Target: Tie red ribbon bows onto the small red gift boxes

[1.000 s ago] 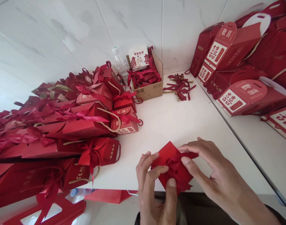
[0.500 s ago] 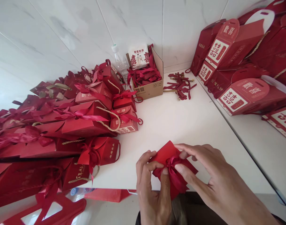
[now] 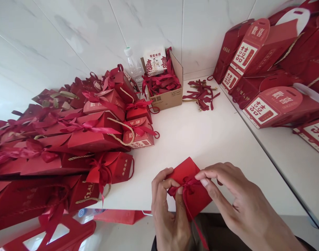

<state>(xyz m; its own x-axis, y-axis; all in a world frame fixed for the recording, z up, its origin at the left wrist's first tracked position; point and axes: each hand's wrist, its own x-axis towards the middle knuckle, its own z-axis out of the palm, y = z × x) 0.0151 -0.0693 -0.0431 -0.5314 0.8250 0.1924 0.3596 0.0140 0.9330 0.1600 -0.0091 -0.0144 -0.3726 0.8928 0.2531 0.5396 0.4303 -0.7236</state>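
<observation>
Currently held at the near edge of the bench (image 3: pixel 201 139): red box (image 3: pixel 187 168), with ribbon (image 3: pixel 188 182) trailing narrowly downward, no longer fanned across it, suggesting bow adjustment. Pinched at ribbon's left by left hand (image 3: pixel 171 216), at right by right hand (image 3: pixel 234 191).

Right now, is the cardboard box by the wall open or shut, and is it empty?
Open, and not empty: the cardboard box has nothing closed over its top, and red ribbons and printed cards show in it.
</observation>
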